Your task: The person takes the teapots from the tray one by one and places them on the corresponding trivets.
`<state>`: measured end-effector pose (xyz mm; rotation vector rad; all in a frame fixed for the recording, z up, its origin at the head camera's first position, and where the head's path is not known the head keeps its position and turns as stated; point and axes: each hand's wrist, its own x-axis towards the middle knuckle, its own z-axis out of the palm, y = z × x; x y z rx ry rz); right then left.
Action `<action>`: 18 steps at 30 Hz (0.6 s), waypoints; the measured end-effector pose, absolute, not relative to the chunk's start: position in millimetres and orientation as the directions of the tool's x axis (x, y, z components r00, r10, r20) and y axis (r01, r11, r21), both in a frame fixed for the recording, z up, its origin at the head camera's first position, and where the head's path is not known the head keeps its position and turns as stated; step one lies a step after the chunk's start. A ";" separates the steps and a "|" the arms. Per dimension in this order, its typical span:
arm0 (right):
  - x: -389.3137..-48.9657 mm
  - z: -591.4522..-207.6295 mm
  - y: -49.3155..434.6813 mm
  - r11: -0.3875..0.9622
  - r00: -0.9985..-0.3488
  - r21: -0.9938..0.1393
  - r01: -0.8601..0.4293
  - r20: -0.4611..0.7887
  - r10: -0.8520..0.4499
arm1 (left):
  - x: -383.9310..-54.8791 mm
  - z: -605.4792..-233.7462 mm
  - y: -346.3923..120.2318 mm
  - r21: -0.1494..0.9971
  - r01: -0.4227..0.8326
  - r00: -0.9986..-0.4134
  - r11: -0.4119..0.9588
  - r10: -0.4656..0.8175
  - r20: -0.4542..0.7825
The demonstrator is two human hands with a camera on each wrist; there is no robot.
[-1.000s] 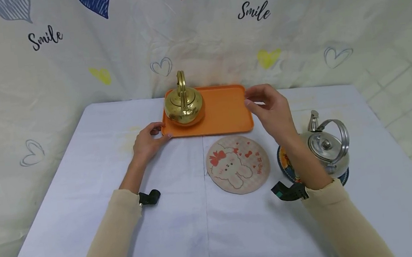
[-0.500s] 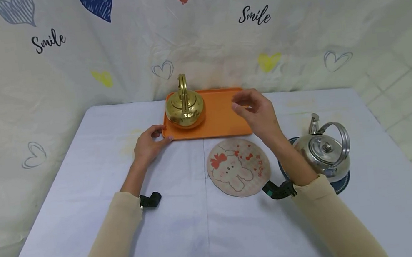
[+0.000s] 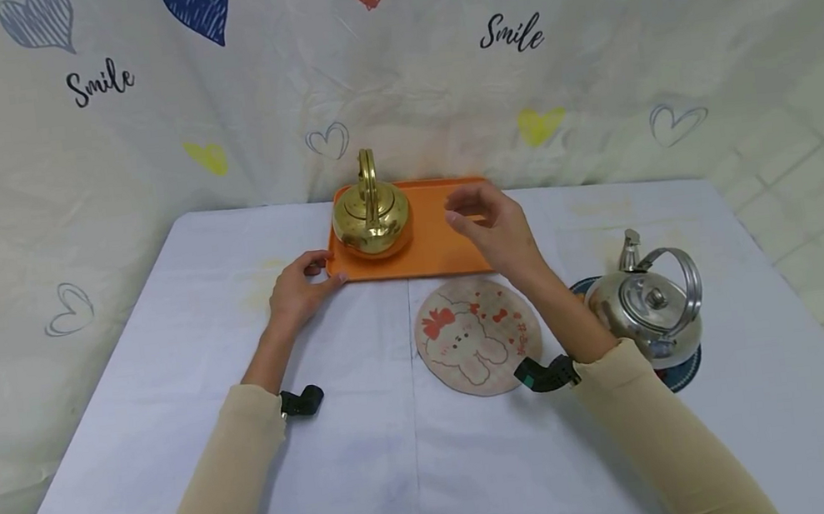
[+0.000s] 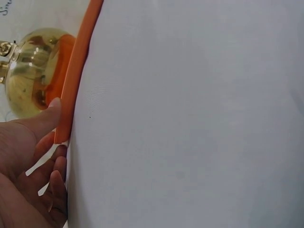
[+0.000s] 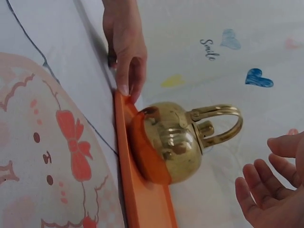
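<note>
A gold kettle [image 3: 372, 215] with its handle upright stands on the left part of an orange tray [image 3: 448, 236] at the table's far edge. My left hand [image 3: 298, 290] grips the tray's near left corner. In the left wrist view the thumb [image 4: 47, 116] lies on the orange rim [image 4: 76, 76], with fingers beneath it. My right hand [image 3: 495, 227] hovers over the tray's right part, fingers loosely bent and holding nothing. In the right wrist view that hand [image 5: 278, 183] is apart from the gold kettle [image 5: 171, 142], off its handle side.
A round bunny-print mat [image 3: 466, 343] lies in front of the tray. To the right, a silver kettle [image 3: 647, 308] stands on a dark blue patterned mat [image 3: 684, 371], partly behind my right forearm. A patterned cloth backdrop [image 3: 422, 63] rises behind the table.
My right hand has moved left from the tray's right edge to above its right part. The left hand stays at the corner. Tray and kettles have not moved; the view shifted slightly.
</note>
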<state>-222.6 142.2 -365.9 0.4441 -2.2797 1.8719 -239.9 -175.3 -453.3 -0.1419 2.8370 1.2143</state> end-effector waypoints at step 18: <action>-225.2 -369.7 124.6 0.159 -0.942 -0.939 -0.305 0.273 -0.193 | -240.6 -454.5 -174.5 0.716 -0.103 -0.995 0.690 -0.062 -0.083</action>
